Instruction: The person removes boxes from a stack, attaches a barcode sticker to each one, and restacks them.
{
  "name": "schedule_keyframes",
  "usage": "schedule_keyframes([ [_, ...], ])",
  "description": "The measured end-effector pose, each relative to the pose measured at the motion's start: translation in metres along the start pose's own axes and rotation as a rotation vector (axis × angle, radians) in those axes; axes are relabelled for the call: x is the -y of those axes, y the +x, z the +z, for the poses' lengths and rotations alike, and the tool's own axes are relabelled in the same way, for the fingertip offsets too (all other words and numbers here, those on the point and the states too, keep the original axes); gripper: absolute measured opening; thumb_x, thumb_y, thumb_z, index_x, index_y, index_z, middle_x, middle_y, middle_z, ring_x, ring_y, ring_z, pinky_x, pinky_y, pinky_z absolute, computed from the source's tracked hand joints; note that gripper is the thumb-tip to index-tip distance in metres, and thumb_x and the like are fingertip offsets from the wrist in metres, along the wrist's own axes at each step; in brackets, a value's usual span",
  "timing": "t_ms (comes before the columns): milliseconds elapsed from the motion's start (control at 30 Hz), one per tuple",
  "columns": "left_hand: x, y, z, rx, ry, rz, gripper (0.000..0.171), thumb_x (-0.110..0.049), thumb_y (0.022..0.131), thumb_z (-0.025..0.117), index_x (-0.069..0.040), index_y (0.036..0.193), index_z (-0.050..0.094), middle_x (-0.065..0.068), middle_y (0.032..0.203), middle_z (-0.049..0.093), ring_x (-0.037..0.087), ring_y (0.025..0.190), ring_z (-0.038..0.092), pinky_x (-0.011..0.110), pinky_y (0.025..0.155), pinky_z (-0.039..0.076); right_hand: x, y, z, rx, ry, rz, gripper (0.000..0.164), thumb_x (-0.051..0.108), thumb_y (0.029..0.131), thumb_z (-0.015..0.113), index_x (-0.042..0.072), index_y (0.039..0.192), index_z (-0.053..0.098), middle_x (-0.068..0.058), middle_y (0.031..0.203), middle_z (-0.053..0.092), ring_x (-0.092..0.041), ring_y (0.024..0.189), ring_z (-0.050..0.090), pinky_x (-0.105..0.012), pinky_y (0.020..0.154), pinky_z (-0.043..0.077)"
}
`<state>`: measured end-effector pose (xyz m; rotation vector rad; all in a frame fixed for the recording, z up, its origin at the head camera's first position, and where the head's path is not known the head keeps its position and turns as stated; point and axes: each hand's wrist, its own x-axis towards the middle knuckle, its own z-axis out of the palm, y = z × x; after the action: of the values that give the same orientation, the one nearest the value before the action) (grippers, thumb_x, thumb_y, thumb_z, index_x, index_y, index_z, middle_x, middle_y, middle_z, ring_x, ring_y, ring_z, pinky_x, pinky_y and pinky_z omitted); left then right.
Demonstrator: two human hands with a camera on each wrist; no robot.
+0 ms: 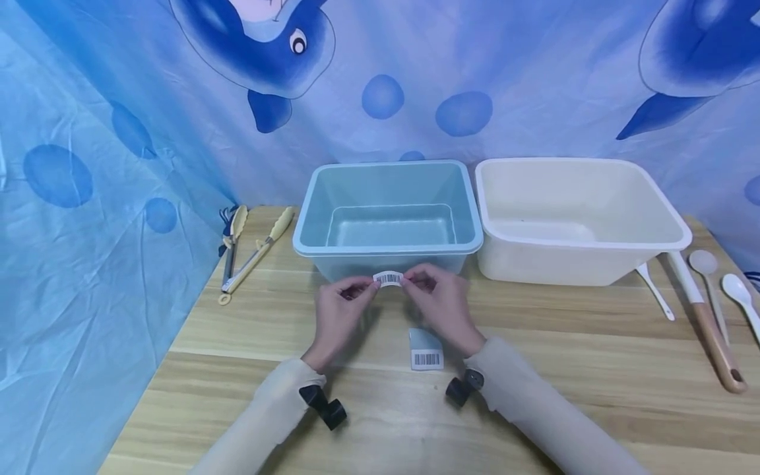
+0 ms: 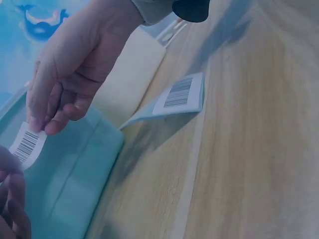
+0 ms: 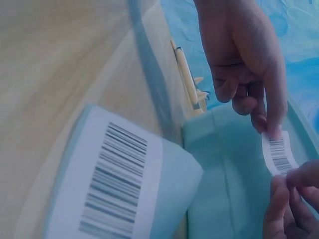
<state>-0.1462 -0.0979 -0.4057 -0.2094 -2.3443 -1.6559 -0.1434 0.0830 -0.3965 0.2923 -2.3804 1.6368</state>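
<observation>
A white barcode sticker (image 1: 388, 278) is stretched between both hands, bowed slightly upward, in front of the light blue bin (image 1: 388, 249). My left hand (image 1: 343, 310) pinches its left end between thumb and forefinger. At the other end, my right hand (image 1: 438, 300) pinches it the same way. The left wrist view shows the sticker (image 2: 27, 144) close to the bin's outer wall (image 2: 75, 164). On the table below the hands lies a pale blue backing sheet (image 1: 426, 349) bearing a second barcode label; its far part curls up in the right wrist view.
To the right of the blue bin stands a white bin (image 1: 546, 264). Two pairs of tongs (image 1: 261, 249) lie at the left. Several spoons (image 1: 703, 262) and a utensil with a wooden handle (image 1: 715, 343) lie at the right. A blue printed curtain (image 1: 380, 53) hangs behind.
</observation>
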Motion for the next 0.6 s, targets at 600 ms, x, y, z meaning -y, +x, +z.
schedule_keyframes([
  [600, 0.007, 0.012, 0.006, -0.053, 0.043, -0.007, 0.012, -0.008, 0.081, 0.076, -0.002, 0.092, 0.074, 0.014, 0.080, 0.073, 0.018, 0.057, 0.063, 0.019, 0.047, 0.050, -0.005, 0.010, 0.013, -0.011, -0.073, 0.056, 0.014, 0.009, 0.085, 0.071, 0.004, 0.098, 0.073, -0.009, 0.088, 0.074, -0.015, 0.068, 0.066, -0.021, 0.060, 0.055],
])
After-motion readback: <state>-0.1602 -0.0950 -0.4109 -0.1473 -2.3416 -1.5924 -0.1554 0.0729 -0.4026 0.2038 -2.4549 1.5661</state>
